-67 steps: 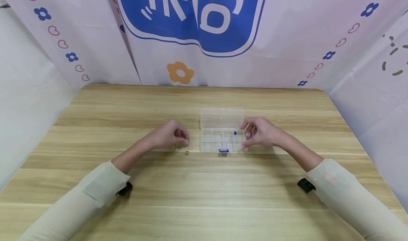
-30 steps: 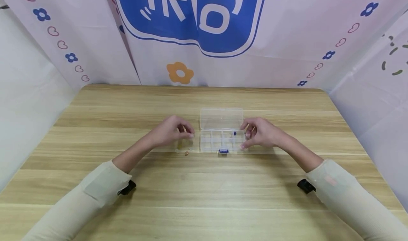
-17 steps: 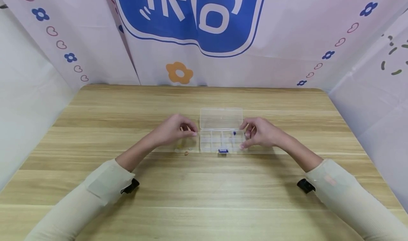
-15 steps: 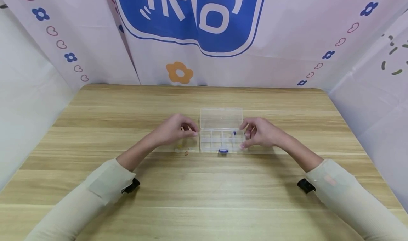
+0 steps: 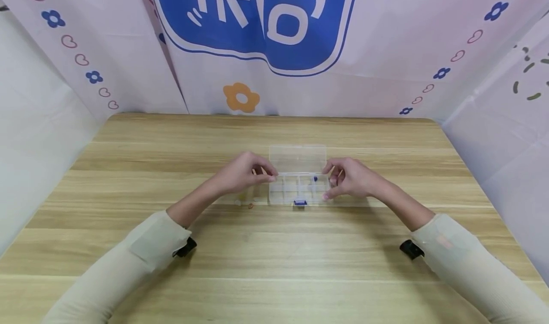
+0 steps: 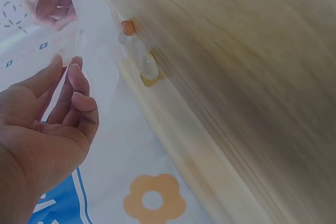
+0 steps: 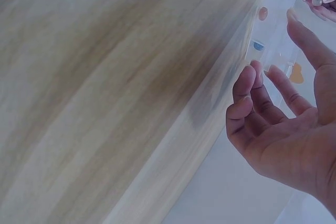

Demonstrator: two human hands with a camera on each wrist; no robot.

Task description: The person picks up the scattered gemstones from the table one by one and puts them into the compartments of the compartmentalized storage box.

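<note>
A clear plastic compartment box (image 5: 278, 197) with a blue latch (image 5: 300, 203) lies with its lid (image 5: 298, 158) laid back. My left hand (image 5: 252, 174) pinches a small pale, clear bead (image 7: 316, 0) between thumb and fingertips, over the box's back left compartment. Thumb and fingers of my right hand (image 5: 353, 177) hold the box's right end. A dark blue bead (image 5: 315, 178) sits in a back compartment towards the right. In the right wrist view a reddish bead (image 7: 263, 13) shows through the clear plastic.
Left of the box, loose beads lie on the wooden table (image 5: 274, 257): an orange one (image 6: 127, 27), a yellow one (image 6: 149, 82) and clear ones such as this clear bead (image 6: 149, 66). A printed cloth (image 5: 364, 90) hangs behind the table's far edge.
My left hand has lifted from the loose beads and moved right to the box's left end, with the pale bead in its fingertips. My right hand has stayed at the box.
</note>
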